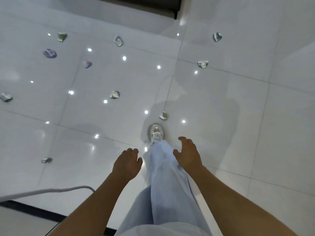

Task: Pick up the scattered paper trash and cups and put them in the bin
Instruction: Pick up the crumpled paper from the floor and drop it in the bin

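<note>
We look down at our left hand (127, 161) and right hand (188, 153), both relaxed and holding nothing, either side of a leg (163, 167) stepping onto glossy white floor (238, 116). Crumpled scraps (114, 94) lie scattered well ahead and leftward; the nearest scrap (163, 115) sits just beyond the shoe (156, 132). Right of the hands, open tile. Blur hides which are cups. A cable (51, 190) exits left.
</note>
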The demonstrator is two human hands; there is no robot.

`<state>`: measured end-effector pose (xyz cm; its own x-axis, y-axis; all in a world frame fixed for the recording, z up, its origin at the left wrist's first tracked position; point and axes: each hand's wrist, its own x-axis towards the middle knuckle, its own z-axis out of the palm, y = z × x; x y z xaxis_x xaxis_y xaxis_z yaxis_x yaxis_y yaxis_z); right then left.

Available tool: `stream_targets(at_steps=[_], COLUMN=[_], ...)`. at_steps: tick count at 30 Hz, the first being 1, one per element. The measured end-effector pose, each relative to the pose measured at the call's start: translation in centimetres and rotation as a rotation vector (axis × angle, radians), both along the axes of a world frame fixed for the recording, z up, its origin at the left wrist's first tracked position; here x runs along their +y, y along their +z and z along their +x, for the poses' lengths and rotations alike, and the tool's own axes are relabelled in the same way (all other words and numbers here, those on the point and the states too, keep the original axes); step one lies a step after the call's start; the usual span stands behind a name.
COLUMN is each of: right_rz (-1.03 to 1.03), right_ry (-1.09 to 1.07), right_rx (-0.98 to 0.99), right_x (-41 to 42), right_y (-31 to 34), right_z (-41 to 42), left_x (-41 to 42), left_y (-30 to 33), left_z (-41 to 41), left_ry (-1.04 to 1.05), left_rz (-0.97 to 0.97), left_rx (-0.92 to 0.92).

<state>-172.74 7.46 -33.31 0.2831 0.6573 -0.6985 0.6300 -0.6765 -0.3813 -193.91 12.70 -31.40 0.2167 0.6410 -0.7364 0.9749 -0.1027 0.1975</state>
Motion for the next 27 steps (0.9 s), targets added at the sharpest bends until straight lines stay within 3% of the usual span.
stream_targets(at_steps=[14,21,27], right_rz=[-0.151,-0.113,-0.091], right_ry=[-0.058,-0.107,-0.239], right_rx=[0.007,-0.017,-0.075], right_x=[16.2,19.2,20.2], right_y=[-14.9,-31.4,-46.7], right_z=[1.0,0.1,0.5], left_x=[17.9,23.8,24.0], left_y=[-11.5,-26.6,-41.2], left_z=[1.2,1.0,0.2], left_ry=[0.236,0.230,0.200], left_rz=[-0.081,-0.129,-0.136], left_rx=[-0.021,-0.038,-0.094])
